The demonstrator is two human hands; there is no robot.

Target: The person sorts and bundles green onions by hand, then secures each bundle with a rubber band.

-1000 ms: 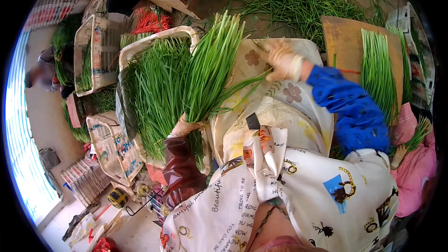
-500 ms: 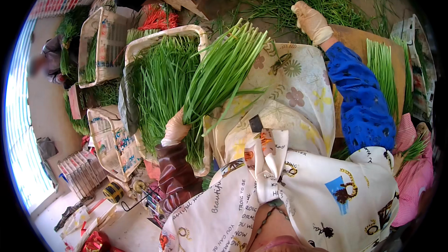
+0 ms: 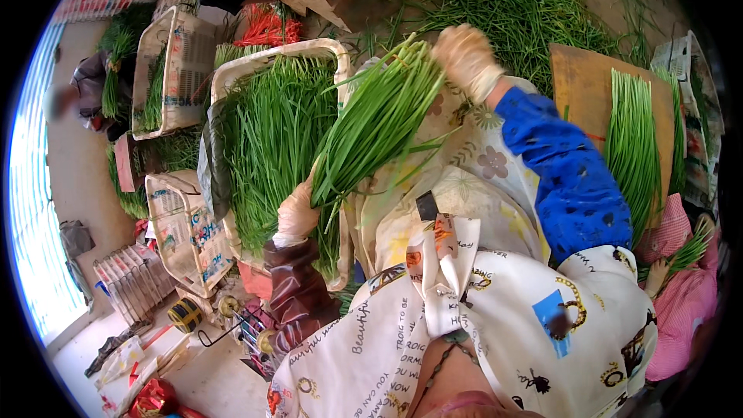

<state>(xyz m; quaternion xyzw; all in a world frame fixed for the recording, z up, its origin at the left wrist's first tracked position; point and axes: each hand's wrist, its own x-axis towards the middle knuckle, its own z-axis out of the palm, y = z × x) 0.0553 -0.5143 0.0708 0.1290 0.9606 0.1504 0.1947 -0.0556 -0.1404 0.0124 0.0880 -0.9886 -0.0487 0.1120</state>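
Head view: pale-gloved left hand [image 3: 298, 213] grips a bunch of long green leafy stalks [image 3: 379, 120] by the crate of white plastic [image 3: 343, 62]; blurry pale-gloved right hand [image 3: 467, 58] just swung back to its cut ends, can't tell if pinching, so both are at it now.

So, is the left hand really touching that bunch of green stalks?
Touching: the head view shows the left hand gripping the bunch of green stalks near its lower, leafy end.

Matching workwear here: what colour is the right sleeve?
The right sleeve is blue with dark marks, seen in the head view.
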